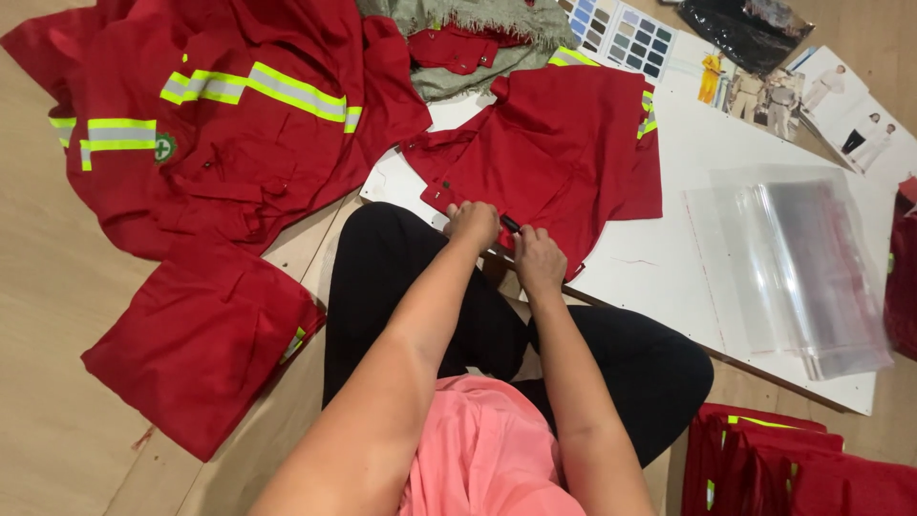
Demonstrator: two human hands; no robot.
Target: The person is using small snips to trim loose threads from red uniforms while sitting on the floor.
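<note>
Hands met at the near edge of a red work shirt (564, 143) that lay spread on a white board (659, 258). The left hand (473, 225) was clenched on the shirt's hem, pinching the red cloth. The right hand (538, 263), just beside it, gripped a small dark tool (510, 225) whose tip showed between the two hands and touched the fabric; what kind of tool it was could not be told. Beyond the right hand, further along the board, lay a stack of clear plastic bags (793, 268), and past those some printed photo sheets (821, 96) and a colour swatch card (621, 33). Out past the left hand, a heap of red garments with reflective yellow-and-silver stripes (220, 115) covered the wooden floor, with a folded red piece (201, 344) nearer the left elbow. Beneath the right elbow sat a pile of folded red garments (793, 468). Beyond the shirt lay a grey-green cloth (487, 38).
</note>
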